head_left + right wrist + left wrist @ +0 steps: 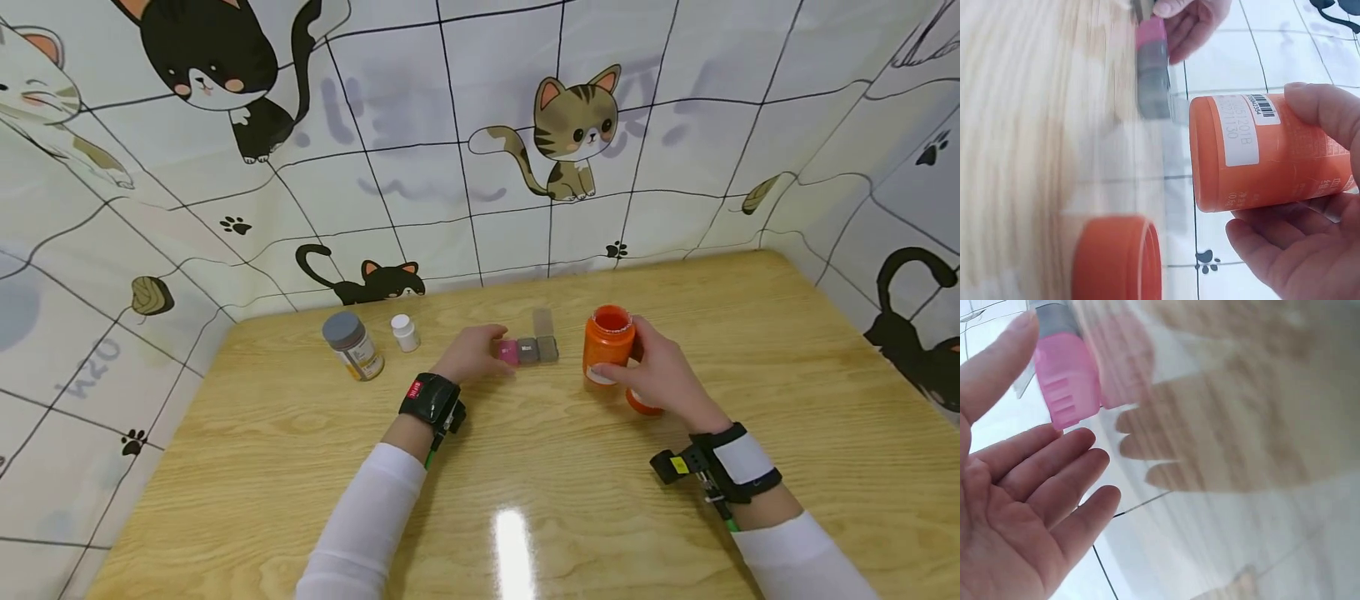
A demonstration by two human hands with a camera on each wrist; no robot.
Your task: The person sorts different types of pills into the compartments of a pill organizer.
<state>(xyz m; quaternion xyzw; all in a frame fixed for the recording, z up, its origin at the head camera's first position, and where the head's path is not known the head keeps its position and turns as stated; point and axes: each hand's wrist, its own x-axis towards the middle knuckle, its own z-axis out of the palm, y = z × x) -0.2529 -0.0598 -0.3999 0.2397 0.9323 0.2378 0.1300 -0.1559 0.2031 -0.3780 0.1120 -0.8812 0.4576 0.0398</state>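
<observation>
My right hand [671, 375] grips an orange bottle [606, 346] by its side, thumb at the front. The bottle's mouth faces up without a cap, and its base is lifted off the table in the right wrist view. Beneath that hand lies an orange cap [1110, 262]. At the table's middle sits a small pill box [528, 350] with pink and grey compartments; the rightmost one has its clear lid [542, 323] raised. My left hand [472, 354] is at the pink end [1069, 381], fingers loosely extended around it. Whether a fingertip presses it is hard to tell.
A grey-capped supplement bottle [356, 348] and a small white bottle [405, 333] stand at the back left of the wooden table [300, 483]. Cat-print sheeting [420, 183] encloses the back and sides.
</observation>
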